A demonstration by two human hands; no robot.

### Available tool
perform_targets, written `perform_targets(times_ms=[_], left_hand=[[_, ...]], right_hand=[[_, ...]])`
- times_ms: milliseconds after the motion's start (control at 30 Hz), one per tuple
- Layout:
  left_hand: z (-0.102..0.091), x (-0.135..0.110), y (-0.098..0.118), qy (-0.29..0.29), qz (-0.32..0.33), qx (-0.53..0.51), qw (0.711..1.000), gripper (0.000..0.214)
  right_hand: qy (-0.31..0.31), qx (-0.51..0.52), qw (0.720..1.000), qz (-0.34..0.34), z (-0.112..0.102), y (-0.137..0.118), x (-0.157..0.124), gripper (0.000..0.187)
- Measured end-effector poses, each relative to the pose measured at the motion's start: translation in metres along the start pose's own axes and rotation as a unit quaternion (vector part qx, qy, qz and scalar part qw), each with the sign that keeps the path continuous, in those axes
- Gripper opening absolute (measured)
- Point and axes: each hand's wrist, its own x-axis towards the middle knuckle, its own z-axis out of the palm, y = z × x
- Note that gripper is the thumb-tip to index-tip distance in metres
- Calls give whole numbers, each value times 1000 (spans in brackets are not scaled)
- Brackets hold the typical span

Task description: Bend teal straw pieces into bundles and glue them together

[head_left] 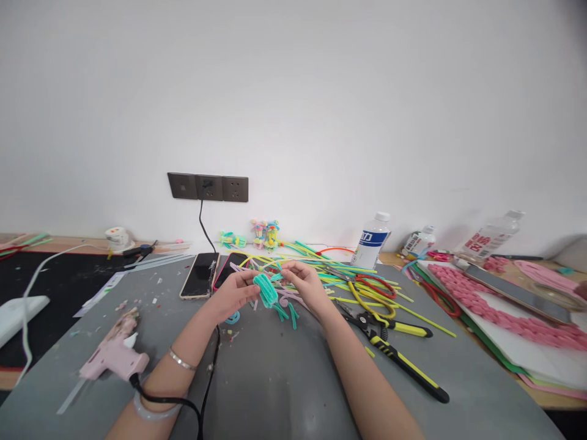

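Head view, left hand [236,294] pinched a turquoise fuzzy bundle [266,291] above the grey mat [284,391], right hand [303,282] closed fingertips on its thin upper end, exact contact hard to make out, loose stems [316,259] partly hidden behind, forearms [364,366] cut off below.

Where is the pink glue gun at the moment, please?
In the head view, the pink glue gun lies at the lower left on the grey work surface, just left of the person's left forearm.
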Motion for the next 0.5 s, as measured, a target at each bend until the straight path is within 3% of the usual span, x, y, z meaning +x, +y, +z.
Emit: perform_targets(times_ms=[267, 500], left_hand=[[-1, 0, 0, -3, 7, -3, 1000, 43], [-1, 0, 1, -29, 15, -12, 999, 39]], right_hand=[[-142, 43, 984, 95, -7, -7, -8, 30], [-182, 62, 971, 140, -11, -5, -10, 26]])
